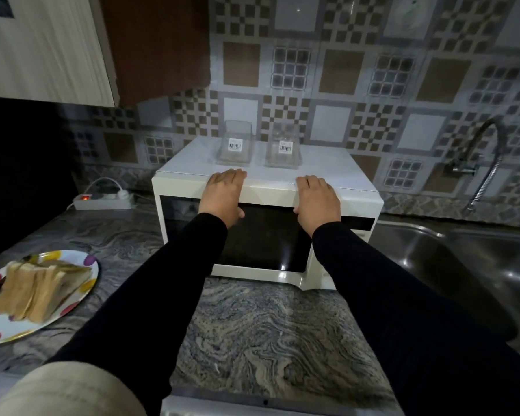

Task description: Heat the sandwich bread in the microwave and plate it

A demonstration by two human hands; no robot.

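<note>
White and closed, the microwave (264, 205) sits at the back of our marbled tabletop (252, 331), and both our hands lie on its top front edge. Our left hand (224, 195) and right hand (317, 202) each drape fingers over the top with the thumb on the dark door (261, 241); each grip is a flat hold on the casing, with neither one carrying anything. The sandwich bread (36, 288) waits in a fanned stack on the spotted plate (81, 283), well to the left and apart from the oven. Two clear containers (234, 145) stand on the microwave's roof just beyond our fingers. We judge the task barely started: the door is not yet opened, and loading, heating and plating all remain.
</note>
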